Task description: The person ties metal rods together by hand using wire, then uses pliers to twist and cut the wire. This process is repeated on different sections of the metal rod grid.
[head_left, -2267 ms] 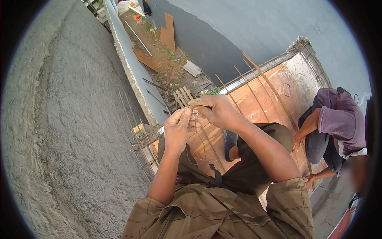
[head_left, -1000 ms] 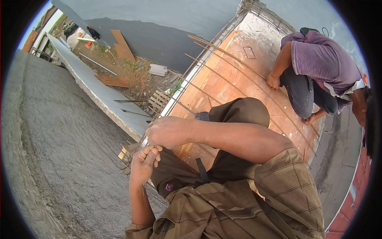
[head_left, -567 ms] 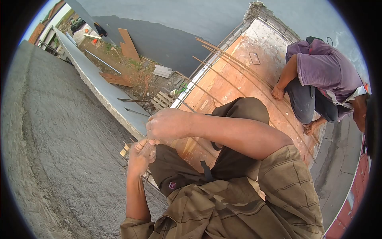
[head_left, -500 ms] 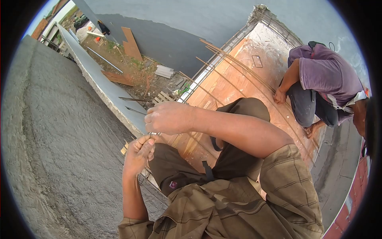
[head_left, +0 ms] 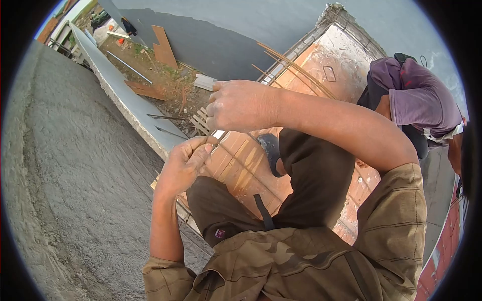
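Note:
My left hand point(head_left: 182, 163) is closed in a pinch, thumb pressed against the bent forefinger. Something small and thin shows at its fingertips, too fine to name. Above it and to the right, my right hand point(head_left: 243, 106) is curled closed with its back to me. Whatever its fingers hold, if anything, is hidden. The two hands are a short distance apart. Below them lies an orange-brown board floor point(head_left: 241, 168) crossed by thin steel rods point(head_left: 296, 70).
A person in a purple shirt point(head_left: 427, 100) crouches at the right. Rough grey cement point(head_left: 85, 175) covers the left side, beside a wall edge point(head_left: 125, 110). Beyond it lie boards point(head_left: 164, 47) and a wooden pallet point(head_left: 201, 122) on lower ground. A dark shoe point(head_left: 271, 153) rests on the floor.
My right hand has moved up and right, away from my left hand. My left hand has shifted slightly up, still pinched. My right forearm now covers more of the rods and the other person's hands.

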A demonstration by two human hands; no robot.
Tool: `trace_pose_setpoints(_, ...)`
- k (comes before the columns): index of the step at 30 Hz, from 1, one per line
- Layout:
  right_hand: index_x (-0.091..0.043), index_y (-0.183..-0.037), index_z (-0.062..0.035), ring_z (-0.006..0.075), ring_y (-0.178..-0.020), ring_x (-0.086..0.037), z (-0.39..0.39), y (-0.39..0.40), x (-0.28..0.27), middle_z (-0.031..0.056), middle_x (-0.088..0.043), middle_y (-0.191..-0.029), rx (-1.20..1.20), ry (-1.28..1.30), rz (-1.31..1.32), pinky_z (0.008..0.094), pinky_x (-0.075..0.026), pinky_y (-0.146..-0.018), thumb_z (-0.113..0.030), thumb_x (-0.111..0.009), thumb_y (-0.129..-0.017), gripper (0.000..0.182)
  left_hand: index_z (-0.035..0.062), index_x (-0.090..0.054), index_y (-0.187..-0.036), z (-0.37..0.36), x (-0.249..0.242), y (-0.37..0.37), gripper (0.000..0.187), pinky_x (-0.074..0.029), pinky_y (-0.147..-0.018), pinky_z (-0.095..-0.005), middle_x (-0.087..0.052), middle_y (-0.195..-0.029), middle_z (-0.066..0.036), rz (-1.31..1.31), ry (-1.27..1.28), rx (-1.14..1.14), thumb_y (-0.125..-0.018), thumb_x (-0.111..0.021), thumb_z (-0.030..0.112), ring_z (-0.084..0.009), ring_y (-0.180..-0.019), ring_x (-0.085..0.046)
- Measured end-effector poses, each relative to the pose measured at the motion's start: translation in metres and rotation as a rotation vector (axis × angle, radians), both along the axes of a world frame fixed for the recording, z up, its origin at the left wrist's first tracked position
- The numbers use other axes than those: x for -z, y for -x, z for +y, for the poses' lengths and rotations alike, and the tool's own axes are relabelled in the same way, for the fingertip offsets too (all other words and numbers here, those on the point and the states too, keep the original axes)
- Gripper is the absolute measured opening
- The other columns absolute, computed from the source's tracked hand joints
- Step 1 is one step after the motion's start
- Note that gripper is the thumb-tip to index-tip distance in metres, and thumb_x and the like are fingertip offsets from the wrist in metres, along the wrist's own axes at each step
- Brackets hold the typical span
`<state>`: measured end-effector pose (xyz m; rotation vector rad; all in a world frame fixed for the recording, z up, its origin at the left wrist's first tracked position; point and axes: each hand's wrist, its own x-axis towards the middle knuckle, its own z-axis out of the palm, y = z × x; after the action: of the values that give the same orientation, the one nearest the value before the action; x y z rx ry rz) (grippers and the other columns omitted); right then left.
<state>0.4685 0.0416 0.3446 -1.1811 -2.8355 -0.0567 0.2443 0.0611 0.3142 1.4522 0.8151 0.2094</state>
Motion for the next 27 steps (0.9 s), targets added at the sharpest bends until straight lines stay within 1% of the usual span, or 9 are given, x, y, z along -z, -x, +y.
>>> trace_pose_setpoints(2, -0.066, -0.076, -0.0087, 0.0205, -0.077, -0.065, -0.004, -0.032, 0.016, 0.0025, -0.062, -0.071, 0.05, 0.006, 0.046, 0.0345, -0.048, -0.083, -0.011, -0.068, -0.073, 0.005, -0.0025, -0.065, -0.11, 0.013, 0.02, -0.004, 0.028, -0.035, -0.049, -0.0201, -0.054, -0.069, 0.002, 0.005, 0.113, 0.145, -0.102, -0.055, 0.022, -0.005, -0.056, -0.044)
trace_pose_setpoints(5, -0.065, -0.077, -0.0095, 0.0214, -0.077, -0.065, -0.017, -0.058, 0.061, 0.0035, -0.063, -0.072, 0.072, 0.116, -0.003, 0.0347, -0.048, -0.083, -0.013, -0.065, -0.075, 0.004, -0.0008, -0.066, -0.111, 0.014, 0.061, -0.026, 0.027, -0.037, -0.051, -0.02, -0.054, -0.068, 0.002, 0.091, 0.254, 0.196, -0.102, -0.056, 0.022, -0.0054, -0.057, -0.046)
trace_pose_setpoints(8, -0.068, -0.076, -0.0098, 0.0258, -0.079, -0.068, -0.021, -0.075, 0.124, 0.0071, -0.066, -0.073, 0.127, 0.13, 0.015, 0.038, -0.051, -0.079, -0.014, -0.062, -0.076, 0.007, 0.0004, -0.068, -0.109, 0.014, 0.11, -0.056, 0.024, -0.04, -0.053, -0.0215, -0.054, -0.067, 0.003, 0.252, 0.256, 0.153, -0.101, -0.057, 0.021, -0.0061, -0.059, -0.048)
trace_pose_setpoints(11, -0.068, -0.079, -0.0098, 0.0289, -0.081, -0.07, -0.03, -0.076, 0.198, 0.0092, -0.067, -0.076, 0.216, 0.235, 0.146, 0.0409, -0.053, -0.073, -0.014, -0.059, -0.078, 0.01, -0.0001, -0.068, -0.108, 0.009, 0.165, -0.088, 0.022, -0.041, -0.053, -0.024, -0.053, -0.066, 0.003, 0.258, -0.052, 0.209, -0.099, -0.059, 0.018, -0.0069, -0.059, -0.049)
trace_pose_setpoints(15, -0.067, -0.088, -0.0105, 0.0319, -0.082, -0.069, -0.045, -0.096, 0.248, 0.0107, -0.067, -0.083, 0.471, 0.457, 0.326, 0.0429, -0.053, -0.07, -0.015, -0.058, -0.081, 0.012, -0.0012, -0.065, -0.115, 0.023, 0.206, -0.094, 0.025, -0.042, -0.056, -0.0257, -0.055, -0.07, 0.002, 0.276, 0.064, 0.302, -0.096, -0.061, 0.015, -0.0077, -0.061, -0.049)
trace_pose_setpoints(20, -0.065, -0.101, -0.0156, 0.0296, -0.087, -0.067, -0.088, -0.088, 0.322, 0.008, -0.065, -0.091, 0.612, 0.647, 0.49, 0.0443, -0.052, -0.071, -0.017, -0.061, -0.08, 0.021, -0.0026, -0.06, -0.122, 0.016, 0.238, -0.088, 0.035, -0.045, -0.06, -0.0279, -0.054, -0.071, -0.001, 0.431, 0.078, 0.533, -0.092, -0.064, 0.015, -0.0097, -0.064, -0.051)
trace_pose_setpoints(23, -0.066, -0.108, -0.0176, 0.03, -0.087, -0.066, -0.116, -0.081, 0.347, 0.0077, -0.065, -0.093, 0.673, 0.728, 0.605, 0.0441, -0.052, -0.071, -0.015, -0.058, -0.081, 0.028, -0.0042, -0.059, -0.122, 0.003, 0.239, -0.105, 0.036, -0.049, -0.064, -0.0355, -0.061, -0.075, -0.01, 0.526, 0.061, 0.63, -0.093, -0.059, 0.017, -0.0194, -0.069, -0.06)
trace_pose_setpoints(26, -0.068, -0.107, -0.0179, 0.0299, -0.087, -0.067, -0.132, -0.079, 0.353, 0.0081, -0.066, -0.092, 0.793, 0.75, 0.634, 0.0431, -0.052, -0.072, -0.015, -0.057, -0.082, 0.028, -0.0039, -0.057, -0.126, -0.003, 0.27, -0.103, 0.036, -0.051, -0.071, -0.0433, -0.068, -0.086, -0.023, 0.464, -0.199, 0.764, -0.095, -0.05, 0.013, -0.0351, -0.08, -0.068)
trace_pose_setpoints(27, -0.069, -0.107, -0.0176, 0.0297, -0.087, -0.067, -0.134, -0.082, 0.35, 0.0083, -0.066, -0.092, 0.825, 0.745, 0.655, 0.0427, -0.053, -0.072, -0.015, -0.058, -0.082, 0.028, -0.005, -0.057, -0.126, -0.004, 0.275, -0.106, 0.035, -0.051, -0.076, -0.0435, -0.068, -0.092, -0.025, 0.436, -0.184, 0.745, -0.097, -0.048, 0.013, -0.0375, -0.087, -0.067)
